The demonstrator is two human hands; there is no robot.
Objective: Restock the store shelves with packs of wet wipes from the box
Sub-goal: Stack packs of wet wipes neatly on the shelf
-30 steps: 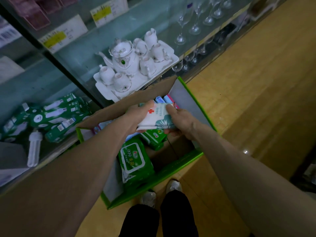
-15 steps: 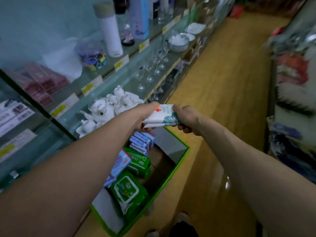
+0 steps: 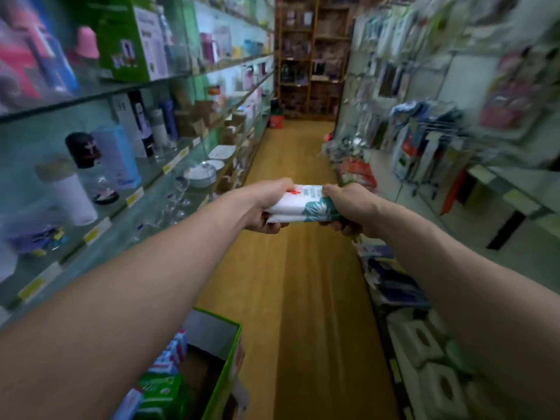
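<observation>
Left hand [image 3: 266, 204] & right hand [image 3: 348, 209] grip wipes packs [image 3: 300, 204] by the ends, not shelved yet. Box [image 3: 224, 374] has lots more.

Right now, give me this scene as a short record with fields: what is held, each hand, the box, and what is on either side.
held: white wipes pack with a red cross and teal leaves, over the aisle floor
left hand: grips the pack's left end
right hand: grips the pack's right end
box: open, green-edged, low at left, more packs inside
left side: glass shelves with bottles and dishes
right side: blurred racks of goods
</observation>
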